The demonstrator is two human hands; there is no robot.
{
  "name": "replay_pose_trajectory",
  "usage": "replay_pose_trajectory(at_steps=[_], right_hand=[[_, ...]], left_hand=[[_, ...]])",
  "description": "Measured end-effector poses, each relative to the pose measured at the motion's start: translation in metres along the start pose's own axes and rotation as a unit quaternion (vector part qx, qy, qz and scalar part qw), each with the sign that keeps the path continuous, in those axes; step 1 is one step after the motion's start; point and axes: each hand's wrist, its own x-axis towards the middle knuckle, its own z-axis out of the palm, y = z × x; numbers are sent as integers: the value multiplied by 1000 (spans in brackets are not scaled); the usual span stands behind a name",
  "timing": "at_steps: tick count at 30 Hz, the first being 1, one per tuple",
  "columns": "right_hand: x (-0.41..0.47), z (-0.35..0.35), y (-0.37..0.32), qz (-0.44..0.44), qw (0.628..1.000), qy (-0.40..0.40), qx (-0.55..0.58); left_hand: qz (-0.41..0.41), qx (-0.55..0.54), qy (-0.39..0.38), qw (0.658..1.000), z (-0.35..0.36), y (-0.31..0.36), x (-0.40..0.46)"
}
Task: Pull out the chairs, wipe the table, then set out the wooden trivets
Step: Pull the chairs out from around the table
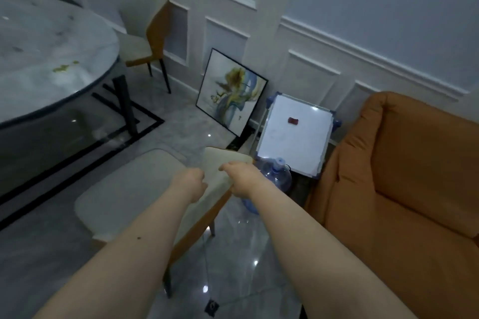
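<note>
Both bare forearms reach forward from the bottom edge, and both hands grip the top edge of the backrest of a chair with a cream cushion and an orange shell [124, 194]. Fingers of the left hand [193, 184] are curled over the cream front face of the backrest, and the right hand [239, 179] is curled around its upper right corner. That chair stands on glossy grey marble-look floor [233, 254], drawn well apart from the round white marble-patterned counter [51, 59] at upper left, with open floor between the seat and the counter's rim. Dark inlaid lines run across the floor under the counter, beside its black legs.

At right, a large orange upholstered sofa [404, 176] fills the side, leaving a narrow lane of floor between it and the held chair. White panelled wall [337, 21] closes the far side. A second cream and orange chair [147, 41] stands against that wall, just beyond the counter's far edge. A black-framed abstract painting in yellow and blue [230, 90] leans on the wall, and beside it a small whiteboard with blue corners [295, 134] leans too, with a small red thing [293, 120] stuck on it. A clear blue water jug [277, 176] sits on the floor just behind the right hand. Small greenish crumbs [64, 67] lie near the counter's right edge. No writing can be read anywhere.
</note>
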Motion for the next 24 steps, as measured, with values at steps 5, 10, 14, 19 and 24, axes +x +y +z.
replay_pose_trajectory(at_steps=[5,10,14,19,24], right_hand=[[29,4,-5,-55,996,-69,3],[48,8,-11,-66,992,-110,20],[56,10,-11,-73,989,-126,17],[61,6,-8,-108,984,-140,-22],[57,4,2,-159,976,-151,-19]], left_hand=[[-97,-63,8,993,7,-14,-6],[-140,-85,4,986,11,-24,-1],[-150,-113,-15,982,16,-28,0],[-175,-143,-38,973,21,-28,-11],[-219,-184,-60,956,33,-19,-32]])
